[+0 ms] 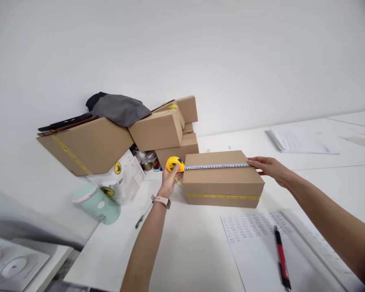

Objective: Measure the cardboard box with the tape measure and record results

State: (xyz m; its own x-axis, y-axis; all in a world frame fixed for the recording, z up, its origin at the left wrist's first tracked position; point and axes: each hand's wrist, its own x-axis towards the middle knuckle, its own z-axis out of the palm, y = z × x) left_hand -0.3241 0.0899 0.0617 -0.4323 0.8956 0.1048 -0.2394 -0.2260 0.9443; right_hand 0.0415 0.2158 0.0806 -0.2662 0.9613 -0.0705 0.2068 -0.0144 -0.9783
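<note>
Cardboard box, oblong, flat-sided

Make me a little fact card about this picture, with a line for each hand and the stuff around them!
Left hand: holds a yellow tape measure
Right hand: at the other end of the measuring strip
Box: brown, under the strip, with a yellow line along its near side
Watch: pink band, left wrist
Paper: writing on it
Pen: red and black, lying on the paper
Back left: more brown boxes, grey cloth on top
</note>
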